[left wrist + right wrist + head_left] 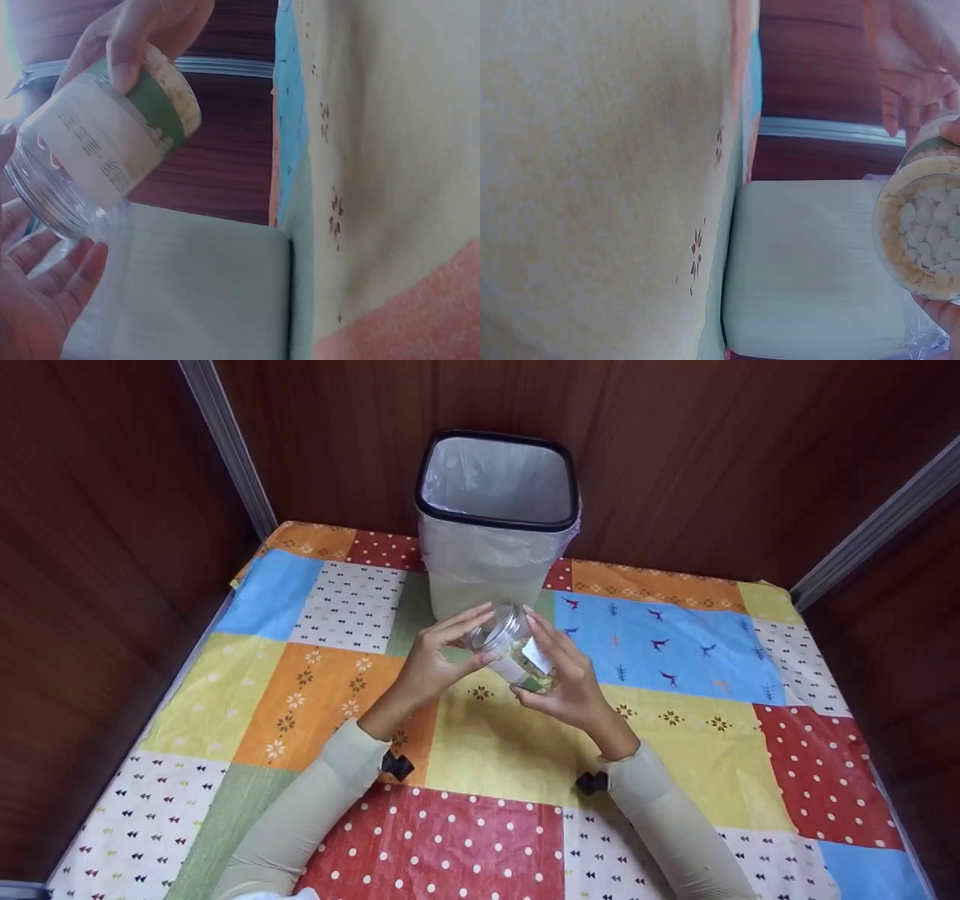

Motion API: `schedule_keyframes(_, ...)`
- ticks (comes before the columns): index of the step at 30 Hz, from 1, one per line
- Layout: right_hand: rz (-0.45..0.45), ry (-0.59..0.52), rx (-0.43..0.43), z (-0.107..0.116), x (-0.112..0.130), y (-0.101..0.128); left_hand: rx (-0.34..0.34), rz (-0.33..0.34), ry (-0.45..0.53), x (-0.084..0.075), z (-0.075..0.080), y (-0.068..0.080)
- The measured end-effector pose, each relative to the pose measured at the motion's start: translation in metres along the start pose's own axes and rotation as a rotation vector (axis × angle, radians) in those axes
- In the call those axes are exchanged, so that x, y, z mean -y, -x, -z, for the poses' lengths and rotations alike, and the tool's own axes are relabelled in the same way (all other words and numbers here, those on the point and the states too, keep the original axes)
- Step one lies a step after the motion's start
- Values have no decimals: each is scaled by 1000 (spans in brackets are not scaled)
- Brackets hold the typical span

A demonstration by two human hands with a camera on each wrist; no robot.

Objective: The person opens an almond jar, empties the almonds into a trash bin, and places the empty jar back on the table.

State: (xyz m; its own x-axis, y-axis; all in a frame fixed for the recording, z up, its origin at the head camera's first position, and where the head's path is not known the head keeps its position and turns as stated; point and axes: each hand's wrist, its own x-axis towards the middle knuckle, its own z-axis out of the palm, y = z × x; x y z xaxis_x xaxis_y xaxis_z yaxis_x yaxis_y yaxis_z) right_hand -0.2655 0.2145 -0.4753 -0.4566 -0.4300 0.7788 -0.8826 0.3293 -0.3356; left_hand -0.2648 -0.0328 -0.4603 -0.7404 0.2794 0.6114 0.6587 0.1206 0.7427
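In the middle, the right hand [568, 681] grips the jar [515, 658]; its mouth [491, 634] tips upper left, by the loose left hand [437, 658].

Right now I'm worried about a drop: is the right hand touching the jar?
Touching: the left wrist view shows the right hand, its thumb on the jar.

R-wrist cam: your jar [924, 234] is cut off by R edge. L-wrist: its label print [91, 142] is too blurry for you. Head: btm of bin [491, 559] partly hidden.
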Motion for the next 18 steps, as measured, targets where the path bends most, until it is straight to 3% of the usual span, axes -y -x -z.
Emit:
schedule_keyframes(9,-47,-87,10,2,4,-1,32,-25,140,-19,9,-1)
schedule_keyframes(18,-85,-136,17,1,7,0,80,-52,174,-16,11,-1)
